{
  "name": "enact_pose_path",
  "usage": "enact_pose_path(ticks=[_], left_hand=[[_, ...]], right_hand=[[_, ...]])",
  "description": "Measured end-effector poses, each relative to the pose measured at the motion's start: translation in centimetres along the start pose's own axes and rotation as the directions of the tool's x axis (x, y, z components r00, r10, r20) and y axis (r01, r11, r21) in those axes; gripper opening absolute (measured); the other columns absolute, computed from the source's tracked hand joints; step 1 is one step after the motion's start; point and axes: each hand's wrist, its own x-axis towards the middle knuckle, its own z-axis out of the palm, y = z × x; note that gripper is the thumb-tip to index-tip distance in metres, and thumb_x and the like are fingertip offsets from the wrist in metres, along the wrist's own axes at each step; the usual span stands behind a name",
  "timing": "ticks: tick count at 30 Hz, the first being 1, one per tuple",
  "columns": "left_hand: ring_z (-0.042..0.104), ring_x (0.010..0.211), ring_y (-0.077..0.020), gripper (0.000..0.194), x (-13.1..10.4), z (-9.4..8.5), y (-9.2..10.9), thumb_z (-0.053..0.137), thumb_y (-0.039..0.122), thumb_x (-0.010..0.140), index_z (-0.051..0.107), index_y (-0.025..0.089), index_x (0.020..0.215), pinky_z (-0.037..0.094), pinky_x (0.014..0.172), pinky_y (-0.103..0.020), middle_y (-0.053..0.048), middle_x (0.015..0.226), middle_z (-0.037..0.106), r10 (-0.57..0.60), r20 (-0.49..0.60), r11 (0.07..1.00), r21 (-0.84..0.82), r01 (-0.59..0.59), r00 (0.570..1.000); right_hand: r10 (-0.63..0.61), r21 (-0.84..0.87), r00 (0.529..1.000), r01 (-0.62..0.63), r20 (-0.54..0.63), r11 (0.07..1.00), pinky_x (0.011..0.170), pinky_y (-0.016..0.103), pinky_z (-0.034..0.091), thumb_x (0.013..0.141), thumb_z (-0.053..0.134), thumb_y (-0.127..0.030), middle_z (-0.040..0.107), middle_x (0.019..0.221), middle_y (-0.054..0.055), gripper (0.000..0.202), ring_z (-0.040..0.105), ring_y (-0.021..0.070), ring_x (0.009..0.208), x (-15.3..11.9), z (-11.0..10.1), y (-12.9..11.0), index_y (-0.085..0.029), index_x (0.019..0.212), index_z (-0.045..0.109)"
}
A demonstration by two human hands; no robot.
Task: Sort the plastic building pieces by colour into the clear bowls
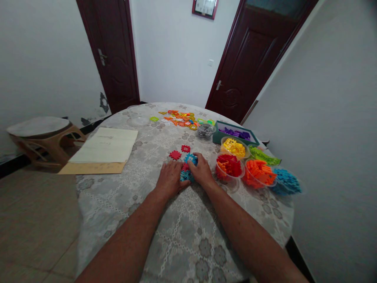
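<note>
Between my hands, on the patterned tablecloth, is a small cluster of toothed interlocking plastic pieces. It has a blue piece (186,175) nearest me, a red piece (185,167) in the middle and another blue piece (191,158) at the far end. My left hand (169,179) is curled along the left side, thumb at the near edge of the cluster. With thumb and fingers, my right hand (202,171) pinches the far blue piece. Two loose red pieces lie just beyond: a solid one (175,155) and one with window-like holes (185,148).
At right stand clear tubs of red (229,165), orange (259,173), yellow (235,147), blue (285,182) and grey pieces (205,130). Behind them is a green-rimmed box (218,136) with purple pieces. Mixed pieces (182,118) lie far back; a pale folder (103,145) lies left.
</note>
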Motion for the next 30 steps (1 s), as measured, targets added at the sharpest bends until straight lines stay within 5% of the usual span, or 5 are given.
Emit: enact_pose_path(ticks=[4,9,12,19,30], left_hand=[[0.056,0.141,-0.0406,0.075,0.3,-0.2,0.0,0.083,0.029,0.078,0.056,0.022,0.148,0.034,0.122,-0.060,-0.018,0.149,0.064,0.009,0.020,0.997,-0.082,-0.008,1.000],[0.065,0.128,-0.0368,0.063,0.6,-0.1,-0.4,0.073,0.025,0.081,0.061,0.019,0.143,0.046,0.113,-0.051,-0.018,0.134,0.072,0.043,-0.014,0.986,-0.163,-0.045,0.999],[0.063,0.130,-0.0366,0.075,0.6,0.5,-0.8,0.070,0.024,0.082,0.051,0.019,0.155,0.046,0.115,-0.052,-0.019,0.140,0.068,0.065,-0.051,0.974,-0.212,-0.074,0.997],[0.053,0.140,-0.0320,0.089,1.2,1.7,0.5,0.060,0.011,0.079,0.037,0.015,0.164,0.042,0.120,-0.048,-0.020,0.150,0.054,0.093,-0.143,0.891,-0.430,-0.147,0.985],[0.063,0.107,-0.0252,0.058,4.0,2.0,3.6,0.071,0.007,0.068,0.065,0.020,0.124,0.050,0.104,-0.041,-0.009,0.116,0.063,-0.182,-0.068,0.737,-0.670,0.091,0.981]], right_hand=[[-0.026,0.293,1.000,0.022,0.011,0.956,0.099,0.036,0.053,0.090,0.072,-0.049,0.075,0.118,0.004,0.049,0.070,0.0218,0.104,-1.9,-0.1,-0.9,-0.025,0.132,0.063],[-0.129,0.300,0.992,0.121,0.006,0.946,0.099,0.037,0.053,0.093,0.067,-0.042,0.075,0.110,0.006,0.038,0.070,0.0227,0.103,-3.9,0.0,-2.0,-0.021,0.125,0.066],[-0.159,0.317,0.987,0.151,0.001,0.936,0.100,0.036,0.052,0.095,0.064,-0.040,0.076,0.110,0.005,0.031,0.069,0.0223,0.105,-4.0,-0.1,-2.0,-0.021,0.119,0.068],[-0.001,0.483,0.995,0.049,-0.099,0.874,0.094,0.034,0.052,0.098,0.057,-0.048,0.075,0.108,0.006,0.034,0.068,0.0223,0.101,-3.2,0.1,-0.9,-0.020,0.112,0.071],[0.167,0.736,0.966,0.034,-0.198,0.677,0.079,0.031,0.048,0.094,0.056,-0.053,0.069,0.080,0.000,0.035,0.061,0.0196,0.080,-1.8,0.6,0.2,-0.022,0.084,0.069]])
